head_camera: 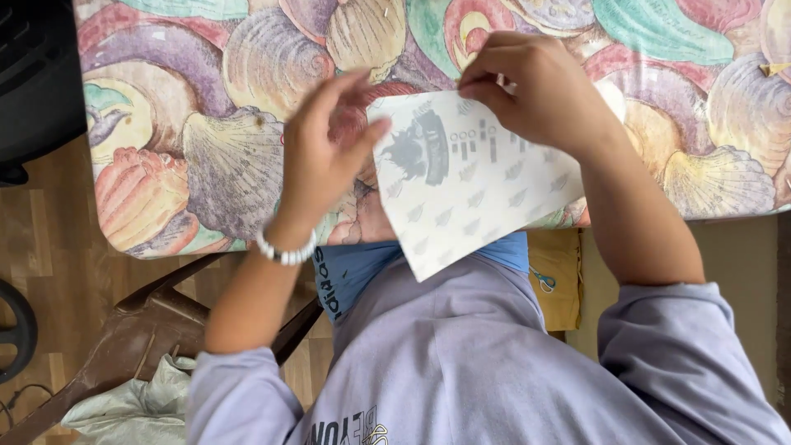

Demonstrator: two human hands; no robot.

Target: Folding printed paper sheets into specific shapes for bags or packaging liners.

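A white sheet of paper (470,194) with faint grey leaf marks and dark printing showing through is held tilted over the table edge, above my lap. My right hand (527,86) pinches its top edge with closed fingers. My left hand (325,152), wearing a white bead bracelet, has its fingers spread and its thumb touches the sheet's left edge.
The table wears a cloth (206,124) printed with large pastel seashells. A brown wooden chair (148,321) stands at the lower left with a pale cloth (132,404) beside it. A black object (33,74) sits at the top left. The floor is wood-patterned.
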